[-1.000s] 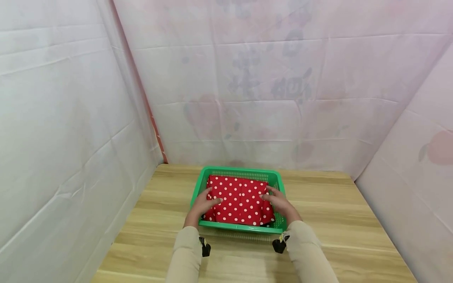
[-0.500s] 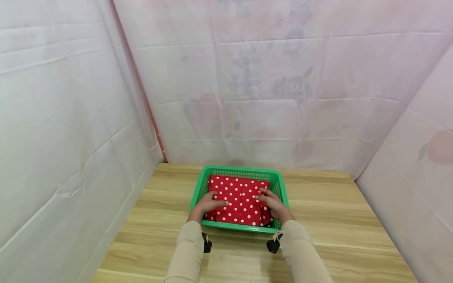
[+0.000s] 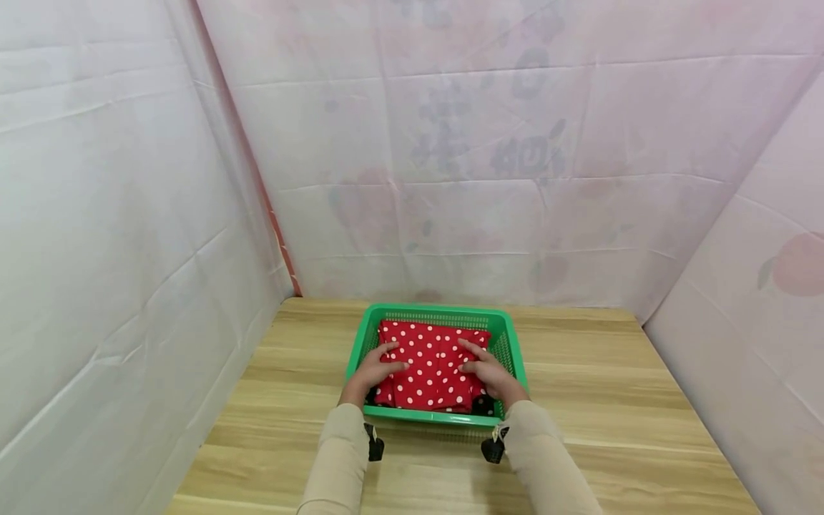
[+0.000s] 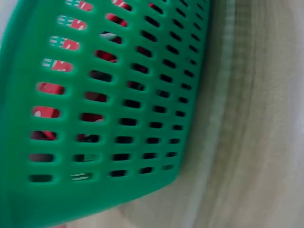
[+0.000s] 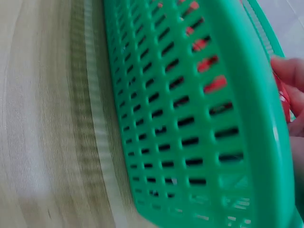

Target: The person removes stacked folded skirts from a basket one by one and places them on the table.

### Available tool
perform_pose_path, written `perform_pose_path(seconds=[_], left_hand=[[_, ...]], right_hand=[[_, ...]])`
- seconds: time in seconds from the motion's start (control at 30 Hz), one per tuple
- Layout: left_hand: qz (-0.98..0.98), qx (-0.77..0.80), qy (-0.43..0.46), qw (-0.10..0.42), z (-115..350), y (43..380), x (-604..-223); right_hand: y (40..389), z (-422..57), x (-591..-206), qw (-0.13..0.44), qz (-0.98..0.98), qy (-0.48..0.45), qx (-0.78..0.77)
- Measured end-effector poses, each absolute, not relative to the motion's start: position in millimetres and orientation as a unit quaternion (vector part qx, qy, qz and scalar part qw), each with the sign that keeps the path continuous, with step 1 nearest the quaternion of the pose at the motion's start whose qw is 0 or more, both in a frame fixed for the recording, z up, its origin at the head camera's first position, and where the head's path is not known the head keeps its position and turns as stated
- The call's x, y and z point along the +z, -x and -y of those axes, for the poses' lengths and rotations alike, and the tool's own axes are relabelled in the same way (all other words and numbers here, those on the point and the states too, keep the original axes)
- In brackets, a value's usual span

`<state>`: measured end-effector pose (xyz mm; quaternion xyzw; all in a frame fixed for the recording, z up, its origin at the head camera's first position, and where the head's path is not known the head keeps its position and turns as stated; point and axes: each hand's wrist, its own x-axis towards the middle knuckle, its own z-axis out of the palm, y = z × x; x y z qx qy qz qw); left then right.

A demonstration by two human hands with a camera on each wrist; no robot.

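A folded red cloth with white polka dots [image 3: 428, 368] lies in a green plastic basket [image 3: 433, 415]. Dark polka-dot fabric [image 3: 483, 405] peeks out from under its front right corner. My left hand [image 3: 373, 373] rests at the cloth's left side, thumb and fingers spread apart over its edge. On the opposite side my right hand [image 3: 492, 373] lies over the right edge in a similar way, its fingers stretched inward. The left wrist view shows only the basket's slotted wall [image 4: 107, 114]. Part of the right hand [image 5: 294, 90] shows past the rim in the right wrist view.
The basket stands on a light wood-grain table [image 3: 592, 400]. White printed sheets hang behind it [image 3: 463, 214] and along the left [image 3: 129, 250] and right sides. A small black device [image 3: 494, 447] is strapped at each wrist, close to the basket's front rim.
My right hand has shifted left, and the cloth's right edge has moved inward with it, baring the dark fabric at the front right corner. The left hand has moved slightly inward.
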<state>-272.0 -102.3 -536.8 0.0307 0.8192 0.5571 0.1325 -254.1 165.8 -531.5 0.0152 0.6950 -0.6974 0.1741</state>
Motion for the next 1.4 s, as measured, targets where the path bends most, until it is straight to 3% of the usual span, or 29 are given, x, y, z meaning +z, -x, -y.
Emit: perform_pose_path(seconds=[0.37, 0.63, 0.87, 1.2, 1.4], left_hand=[[-0.799, 0.593, -0.021, 0.101, 97, 266, -542], [-0.829, 0.556, 0.022, 0.056, 86, 257, -530], [-0.83, 0.558, 0.002, 0.016, 83, 260, -517], [-0.749, 0.659, -0.014, 0.064, 104, 261, -510], [-0.701, 0.71, -0.02, 0.064, 108, 241, -485]], right_hand=[[257, -159, -535, 0.122, -0.711, -0.052, -0.69], [257, -158, -518, 0.118, -0.69, -0.037, -0.713], [259, -156, -508, 0.117, -0.668, -0.025, -0.734], [249, -165, -508, 0.095, -0.633, -0.034, -0.768], [240, -169, -503, 0.092, -0.605, -0.023, -0.79]])
